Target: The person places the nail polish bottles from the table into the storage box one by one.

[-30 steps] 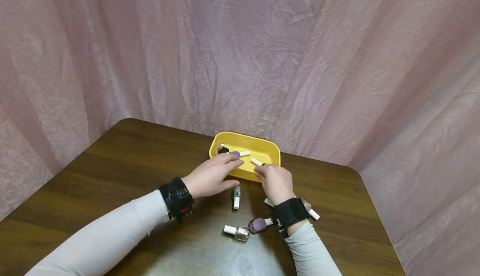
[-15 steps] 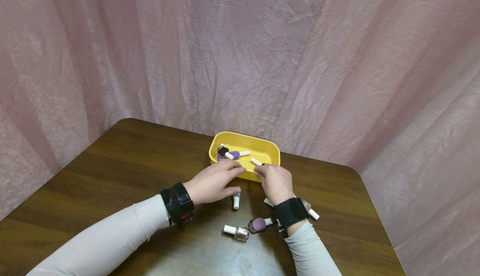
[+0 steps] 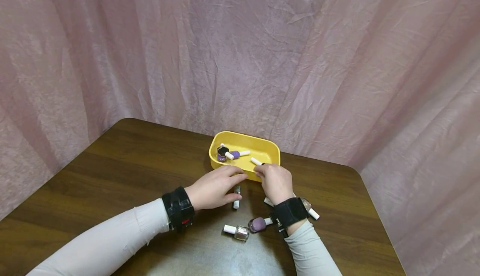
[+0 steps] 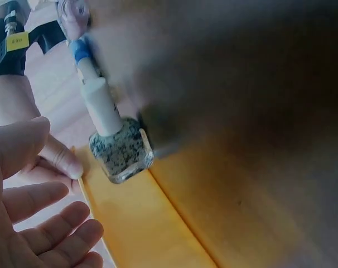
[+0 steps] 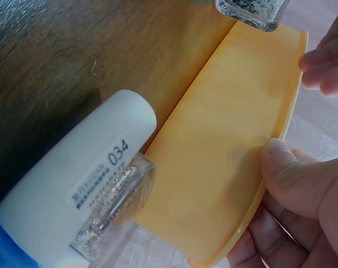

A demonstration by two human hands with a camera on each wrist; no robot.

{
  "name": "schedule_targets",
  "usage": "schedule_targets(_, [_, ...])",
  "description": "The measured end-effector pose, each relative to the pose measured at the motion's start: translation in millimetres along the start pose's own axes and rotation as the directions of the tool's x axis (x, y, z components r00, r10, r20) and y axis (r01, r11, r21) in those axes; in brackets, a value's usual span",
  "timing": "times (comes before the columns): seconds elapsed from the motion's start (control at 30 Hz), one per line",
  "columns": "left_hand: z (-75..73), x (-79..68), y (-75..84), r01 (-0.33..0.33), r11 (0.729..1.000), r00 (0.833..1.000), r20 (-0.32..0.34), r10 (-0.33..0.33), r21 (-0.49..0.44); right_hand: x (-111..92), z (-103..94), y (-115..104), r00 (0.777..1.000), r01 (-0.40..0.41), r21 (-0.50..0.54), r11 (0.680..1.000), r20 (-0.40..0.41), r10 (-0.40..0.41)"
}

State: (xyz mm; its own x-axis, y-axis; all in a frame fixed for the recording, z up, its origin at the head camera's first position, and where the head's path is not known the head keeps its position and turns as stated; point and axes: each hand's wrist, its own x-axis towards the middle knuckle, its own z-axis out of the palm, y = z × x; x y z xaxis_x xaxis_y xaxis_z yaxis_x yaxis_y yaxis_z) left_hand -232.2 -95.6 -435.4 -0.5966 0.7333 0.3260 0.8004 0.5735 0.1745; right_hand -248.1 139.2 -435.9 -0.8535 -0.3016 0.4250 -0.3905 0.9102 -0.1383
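My left hand (image 3: 215, 186) is open, just in front of the yellow tray (image 3: 246, 173), its thumb overlapping a nail polish bottle (image 3: 236, 199) with a white cap. Close up in the left wrist view, that bottle (image 4: 121, 151) holds black-and-white speckled polish and lies apart from the loosely spread fingers. My right hand (image 3: 277, 182) pinches the tray's near rim, thumb (image 5: 280, 167) outside and fingers behind it. Inside the tray lie several bottles, among them a purple one (image 3: 235, 155) at the left and a white-capped one (image 3: 256, 161) beside my right fingertips, partly hidden.
On the table in front lie a silver glitter bottle (image 3: 241, 233) and a mauve bottle (image 3: 257, 225). A brownish glitter bottle (image 3: 306, 204) and another white cap (image 3: 268, 202) show around the right wrist. A pink curtain (image 3: 240, 59) hangs behind the table.
My left hand has drawn back from over the tray toward the speckled bottle, uncovering white-capped bottles at the tray's left. The right hand stays at the rim.
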Motion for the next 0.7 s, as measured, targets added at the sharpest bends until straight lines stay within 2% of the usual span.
schedule_targets(0.4, [11.1, -3.7, 2.5, -0.014, 0.999, 0.998, 0.066, 0.012, 0.030, -2, -0.1, 0, 1.000, 0.010, 0.002, 1.000, -0.012, -0.010])
schedule_targets(0.7, [11.3, -2.8, 3.9, -0.020, 0.999, 0.994, 0.104, 0.015, 0.043, -1, -0.9, 1, 1.000, 0.008, -0.009, 1.000, -0.006, -0.008])
